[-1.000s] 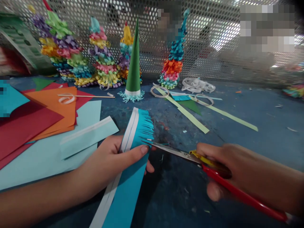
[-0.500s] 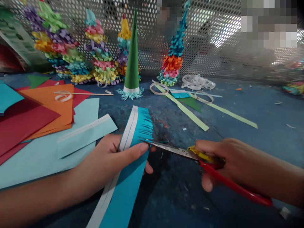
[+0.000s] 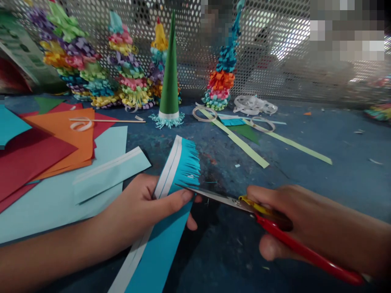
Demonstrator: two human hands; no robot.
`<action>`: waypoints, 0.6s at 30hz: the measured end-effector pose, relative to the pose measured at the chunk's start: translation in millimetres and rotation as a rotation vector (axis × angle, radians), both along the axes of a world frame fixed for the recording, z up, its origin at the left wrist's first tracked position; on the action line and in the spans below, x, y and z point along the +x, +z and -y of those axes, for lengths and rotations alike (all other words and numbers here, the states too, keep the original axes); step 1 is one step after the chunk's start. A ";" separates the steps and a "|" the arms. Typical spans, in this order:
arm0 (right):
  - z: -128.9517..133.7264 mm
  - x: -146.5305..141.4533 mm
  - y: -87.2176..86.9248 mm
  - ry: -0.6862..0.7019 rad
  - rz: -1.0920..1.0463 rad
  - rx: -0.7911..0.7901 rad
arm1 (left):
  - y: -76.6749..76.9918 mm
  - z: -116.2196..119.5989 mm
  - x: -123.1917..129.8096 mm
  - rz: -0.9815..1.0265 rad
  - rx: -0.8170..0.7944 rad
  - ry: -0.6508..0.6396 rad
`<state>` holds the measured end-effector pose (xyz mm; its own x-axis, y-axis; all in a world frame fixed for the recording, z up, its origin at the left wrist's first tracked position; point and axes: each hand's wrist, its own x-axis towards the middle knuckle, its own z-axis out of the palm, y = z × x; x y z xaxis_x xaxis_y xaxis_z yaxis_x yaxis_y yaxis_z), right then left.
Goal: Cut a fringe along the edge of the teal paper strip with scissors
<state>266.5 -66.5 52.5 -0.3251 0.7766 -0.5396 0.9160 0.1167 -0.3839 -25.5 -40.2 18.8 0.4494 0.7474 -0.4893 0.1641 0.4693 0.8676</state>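
Pinching is done by the left hand (image 3: 148, 203), its thumb on top and fingers curled underneath, on a long bright-blue paper strip (image 3: 166, 244) held slanting above the dark blue tabletop (image 3: 332, 132). The strip's upper right edge is cut into a fine fringe, and a white lengthwise band (image 3: 168, 173) is borne along its other edge. Scissors with red and yellow handles (image 3: 296, 242) are gripped in the right hand (image 3: 311, 217), fingers wrapped closely round the handles; the blade tips lie at the strip just beyond the left thumb.

For an even fringe, cuts are best kept narrow, parallel and equally deep, each stopped short of the white band so that the strip is not severed. The paper should be kept taut close to the cut, with the thumb clear of the blades and the hidden fingers minded too.

A plain green paper cone (image 3: 170, 81) with a pale-blue fringed base is stood behind the strip. No brand or wording can be read: some marking seems to be carried near the scissors' pivot, and by the green and white packet (image 3: 20, 61), but both are too blurred to tell.
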 end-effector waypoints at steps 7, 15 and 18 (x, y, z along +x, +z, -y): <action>-8.6 -4.0 1.1 -0.030 -0.139 -0.118 | 9.5 3.0 5.2 -0.045 -0.057 0.066; -6.1 -5.1 12.0 -0.129 -0.117 -0.215 | 6.2 3.7 5.6 -0.018 -0.017 0.038; -3.0 -4.5 14.5 -0.167 -0.160 -0.279 | 5.8 2.4 4.4 -0.008 0.001 0.020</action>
